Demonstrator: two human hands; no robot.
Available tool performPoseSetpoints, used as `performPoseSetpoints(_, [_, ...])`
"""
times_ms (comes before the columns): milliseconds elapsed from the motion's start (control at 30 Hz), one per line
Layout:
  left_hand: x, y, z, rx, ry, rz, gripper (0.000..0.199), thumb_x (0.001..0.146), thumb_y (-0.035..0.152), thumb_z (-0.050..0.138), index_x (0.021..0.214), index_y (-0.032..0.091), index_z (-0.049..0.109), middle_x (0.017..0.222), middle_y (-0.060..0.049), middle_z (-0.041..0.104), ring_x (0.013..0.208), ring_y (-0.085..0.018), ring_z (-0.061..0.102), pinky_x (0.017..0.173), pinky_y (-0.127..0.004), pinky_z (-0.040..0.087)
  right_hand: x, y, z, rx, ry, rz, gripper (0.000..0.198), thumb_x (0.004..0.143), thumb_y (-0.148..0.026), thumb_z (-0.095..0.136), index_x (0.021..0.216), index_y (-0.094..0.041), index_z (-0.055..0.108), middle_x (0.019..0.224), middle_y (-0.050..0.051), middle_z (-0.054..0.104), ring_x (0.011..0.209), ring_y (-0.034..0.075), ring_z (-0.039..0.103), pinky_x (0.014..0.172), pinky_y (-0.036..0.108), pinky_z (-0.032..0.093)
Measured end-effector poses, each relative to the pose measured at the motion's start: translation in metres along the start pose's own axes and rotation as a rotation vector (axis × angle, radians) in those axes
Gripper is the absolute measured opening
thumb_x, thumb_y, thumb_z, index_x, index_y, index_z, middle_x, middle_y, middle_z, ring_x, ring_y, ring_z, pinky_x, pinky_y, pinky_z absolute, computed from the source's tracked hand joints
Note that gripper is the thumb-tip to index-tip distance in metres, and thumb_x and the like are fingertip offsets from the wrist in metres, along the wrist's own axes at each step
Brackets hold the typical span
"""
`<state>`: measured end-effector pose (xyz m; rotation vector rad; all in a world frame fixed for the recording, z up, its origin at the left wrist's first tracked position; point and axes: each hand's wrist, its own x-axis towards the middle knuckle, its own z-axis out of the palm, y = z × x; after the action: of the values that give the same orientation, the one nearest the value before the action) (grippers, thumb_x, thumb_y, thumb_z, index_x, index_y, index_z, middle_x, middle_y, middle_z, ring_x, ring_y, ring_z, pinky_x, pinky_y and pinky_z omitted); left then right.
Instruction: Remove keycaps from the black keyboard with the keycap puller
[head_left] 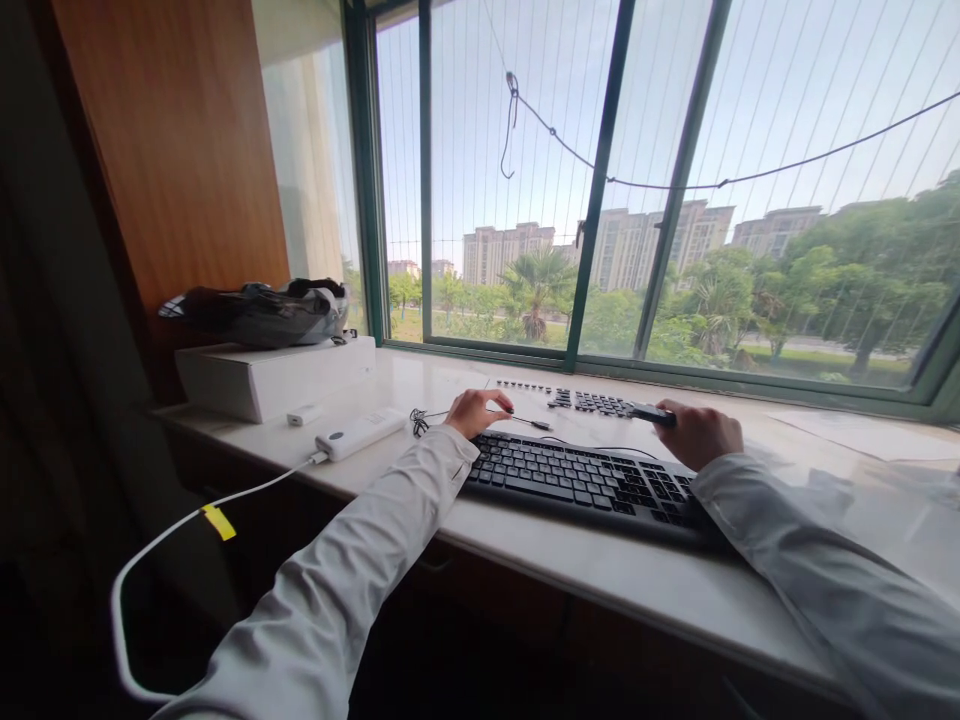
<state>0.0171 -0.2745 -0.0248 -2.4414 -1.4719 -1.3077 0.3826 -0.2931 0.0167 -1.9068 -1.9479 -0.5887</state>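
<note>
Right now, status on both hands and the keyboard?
Left hand pinching a thin tool behind the keyboard. Right hand closed on a small dark object. Loose keycaps in rows beyond the keyboard, nothing blocking.

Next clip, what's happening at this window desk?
A person in pale sleeves sits at a white stone counter by the window, working over a black computer keyboard. The left hand pinches a thin dark wire tool just behind the keyboard. The right hand holds a small black oblong piece. Rows of loose black keycaps lie on the counter beyond.
</note>
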Motion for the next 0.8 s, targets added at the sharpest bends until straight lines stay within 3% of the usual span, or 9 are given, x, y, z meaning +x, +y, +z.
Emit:
performPoseSetpoints(200, [0.0, -0.005, 0.0, 0.05, 0.01, -0.01, 0.021, 0.07, 0.037, 0.075, 0.088, 0.026, 0.074, 0.091, 0.002, 0.073, 0.058, -0.012, 0.054, 0.066, -0.026, 0.044, -0.004, 0.019, 0.0, 0.12, -0.013, 0.152, 0.036, 0.085, -0.045, 0.053, 0.114, -0.027, 0.068, 0.098, 0.017, 0.068, 0.089, 0.024, 0.062, 0.068, 0.037, 0.031])
performPoseSetpoints(433, [0.0, -0.007, -0.002, 0.067, 0.02, -0.031, 0.022, 0.071, 0.037, 0.073, 0.09, 0.026, 0.074, 0.09, 0.001, 0.073, 0.062, -0.012, 0.056, 0.065, -0.025, 0.043, -0.008, 0.009, 0.006, 0.077, -0.03, 0.063, 0.034, 0.085, -0.046, 0.049, 0.107, -0.031, 0.07, 0.093, 0.01, 0.071, 0.082, 0.024, 0.062, 0.067, 0.033, 0.037])
performPoseSetpoints(800, [-0.001, -0.016, -0.001, 0.127, 0.037, -0.071, 0.026, 0.08, 0.037, 0.063, 0.102, 0.026, 0.073, 0.102, -0.002, 0.072, 0.08, -0.017, 0.062, 0.07, -0.026, 0.047, -0.007, 0.009, 0.018, 0.162, -0.131, 0.002, 0.033, 0.084, -0.046, 0.046, 0.098, -0.032, 0.072, 0.099, 0.008, 0.07, 0.089, 0.027, 0.063, 0.069, 0.034, 0.041])
